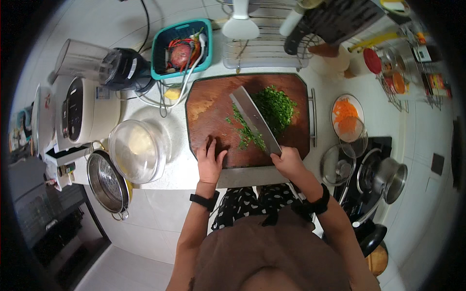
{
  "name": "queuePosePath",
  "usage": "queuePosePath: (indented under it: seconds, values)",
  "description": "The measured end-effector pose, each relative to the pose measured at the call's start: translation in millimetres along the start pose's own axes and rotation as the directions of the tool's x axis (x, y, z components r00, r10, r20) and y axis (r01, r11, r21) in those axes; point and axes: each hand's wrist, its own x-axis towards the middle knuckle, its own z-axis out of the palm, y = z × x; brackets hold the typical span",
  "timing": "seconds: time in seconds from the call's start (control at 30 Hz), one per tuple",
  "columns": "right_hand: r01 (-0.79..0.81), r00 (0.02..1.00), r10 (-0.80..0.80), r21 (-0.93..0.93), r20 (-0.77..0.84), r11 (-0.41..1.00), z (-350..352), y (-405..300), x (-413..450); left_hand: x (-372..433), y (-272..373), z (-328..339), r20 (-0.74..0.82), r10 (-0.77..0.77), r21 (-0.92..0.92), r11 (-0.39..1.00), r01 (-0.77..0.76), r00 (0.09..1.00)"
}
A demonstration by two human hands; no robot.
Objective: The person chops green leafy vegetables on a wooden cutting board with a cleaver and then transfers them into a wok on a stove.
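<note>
My right hand [289,162] grips the handle of a broad metal cleaver [255,118], whose blade slants up and left across the wooden cutting board [205,109]. Finely chopped green herbs [277,109] are heaped to the right of the blade. A looser scatter of the same chopped greens [245,131] lies along its left side. My left hand [210,159] rests on the board's lower left edge, fingers spread and nothing held. The cleaver's handle is mostly hidden inside my right fist.
Clear plastic bowl [136,151], steel steamer pot [108,182] and rice cooker [93,109] stand left. Behind are a blender [105,65], teal basket [156,54] with an onion and peppers, and wire rack [265,52]. At right are a plate of shredded carrot [345,111] and a saucepan [395,182].
</note>
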Motion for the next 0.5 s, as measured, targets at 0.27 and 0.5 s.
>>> queuePosePath:
  seconds: [0.27,0.5]
  values:
    - [0.041,0.999,-0.042,-0.052,-0.021,0.998,0.5,14.0,-14.1,-6.3,41.2,32.8,-0.001,0.011,-0.232,0.973,-0.011,1.000]
    - [0.071,0.997,-0.072,-0.013,-0.040,0.997,2.2,12.1,-19.3,11.0,37.0,26.9,-0.058,-0.108,-0.293,0.952,0.087,0.992]
